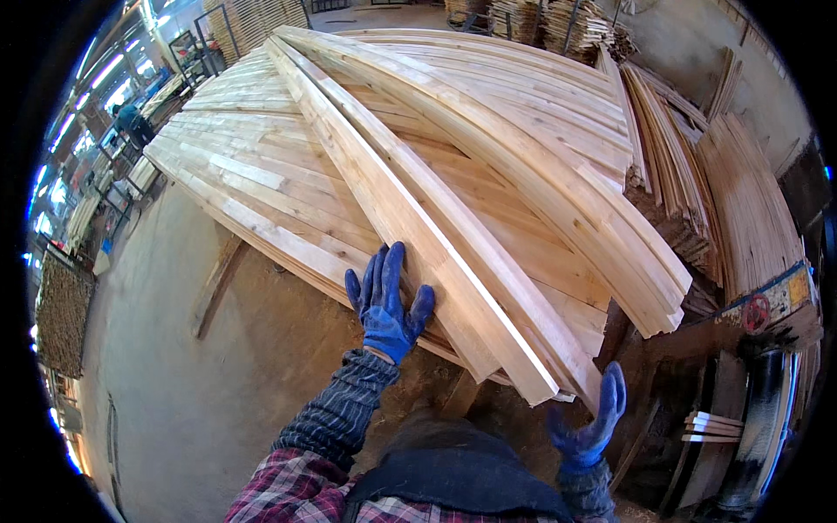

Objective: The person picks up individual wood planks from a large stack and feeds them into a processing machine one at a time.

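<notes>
Two blue-gloved hands work a loose long plank lying diagonally atop the plank stack; left hand presses flat beside the plank, fingers spread, grasping nothing, steadying; right hand cups beneath the plank's near end, fingers half-curled, seemingly supporting its overhang.

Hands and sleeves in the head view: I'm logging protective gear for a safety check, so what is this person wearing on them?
Both hands wear blue work gloves: the left hand and the right hand. The left forearm has a dark sleeve with thin pale stripes and a ribbed cuff; above it shows a red, white and dark plaid sleeve. The right cuff looks dark too.
</notes>
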The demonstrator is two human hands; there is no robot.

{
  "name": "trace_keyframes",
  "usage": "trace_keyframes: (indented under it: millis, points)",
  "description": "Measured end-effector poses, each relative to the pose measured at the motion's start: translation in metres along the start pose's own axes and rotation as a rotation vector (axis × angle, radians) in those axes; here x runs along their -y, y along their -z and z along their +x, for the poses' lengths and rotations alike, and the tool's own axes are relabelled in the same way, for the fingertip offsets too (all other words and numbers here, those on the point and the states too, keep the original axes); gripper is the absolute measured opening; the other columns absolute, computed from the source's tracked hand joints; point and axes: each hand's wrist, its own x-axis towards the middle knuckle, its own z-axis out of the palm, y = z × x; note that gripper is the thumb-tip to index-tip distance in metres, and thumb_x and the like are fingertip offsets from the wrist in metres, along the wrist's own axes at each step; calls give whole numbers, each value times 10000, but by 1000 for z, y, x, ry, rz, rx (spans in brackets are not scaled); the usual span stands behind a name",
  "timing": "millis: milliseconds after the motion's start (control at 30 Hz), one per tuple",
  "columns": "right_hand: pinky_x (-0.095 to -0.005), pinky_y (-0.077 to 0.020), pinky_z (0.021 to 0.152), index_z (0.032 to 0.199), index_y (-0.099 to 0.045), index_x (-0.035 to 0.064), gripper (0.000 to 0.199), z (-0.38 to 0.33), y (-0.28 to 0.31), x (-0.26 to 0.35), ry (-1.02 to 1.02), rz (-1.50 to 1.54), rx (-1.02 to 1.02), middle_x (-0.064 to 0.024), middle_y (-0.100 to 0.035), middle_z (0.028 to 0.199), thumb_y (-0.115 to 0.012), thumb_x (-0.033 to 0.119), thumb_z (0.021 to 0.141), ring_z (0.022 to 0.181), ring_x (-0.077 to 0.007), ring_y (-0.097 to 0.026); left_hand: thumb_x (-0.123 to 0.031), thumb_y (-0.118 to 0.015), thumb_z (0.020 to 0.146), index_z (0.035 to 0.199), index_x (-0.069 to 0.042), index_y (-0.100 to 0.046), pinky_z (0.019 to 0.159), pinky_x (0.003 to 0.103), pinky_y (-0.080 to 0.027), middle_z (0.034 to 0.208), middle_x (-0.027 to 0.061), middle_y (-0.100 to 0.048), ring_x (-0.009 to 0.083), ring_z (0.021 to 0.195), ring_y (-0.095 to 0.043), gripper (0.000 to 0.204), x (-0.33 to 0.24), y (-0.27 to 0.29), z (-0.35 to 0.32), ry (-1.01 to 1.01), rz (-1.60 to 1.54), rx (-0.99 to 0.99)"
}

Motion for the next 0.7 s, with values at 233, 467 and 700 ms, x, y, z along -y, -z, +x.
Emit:
trace_keyframes:
  millis: [233, 467, 700]
  points:
    - [-520, -496, 930, 1247, -627, 131, 601, 64, 6, -36, 397, -171, 164, -229, -566, 1344, -797, 416, 746, 1153, -417, -600, -487, -594, 920, 1483, -127, -437, 1189, 558, -102, 1470, 153, -491, 307, 1385, -427, 687, 1, -5, -4, -21, 16, 3]
    - [-496, -503, 956, 1220, -672, 129, 517, 93, 14, -32, 340, -92, 375, -203, -623, 1273, -773, 330, 754, 1110, -400, -627, -516, -595, 914, 1501, -140, -414, 1190, 562, -81, 1480, 157, -476, 304, 1397, -410, 721, 1, -9, 3, -26, 7, 3]
    - [-408, -426, 1079, 1444, -484, 58, 651, 122, 11, 17, -266, 577, 480, -148, -565, 1407, -737, 270, 882, 1304, -251, -524, -531, -582, 924, 1523, -126, -363, 1185, 576, -78, 1511, 180, -429, 311, 1447, -342, 756, 3, -4, 8, -23, -42, 114]
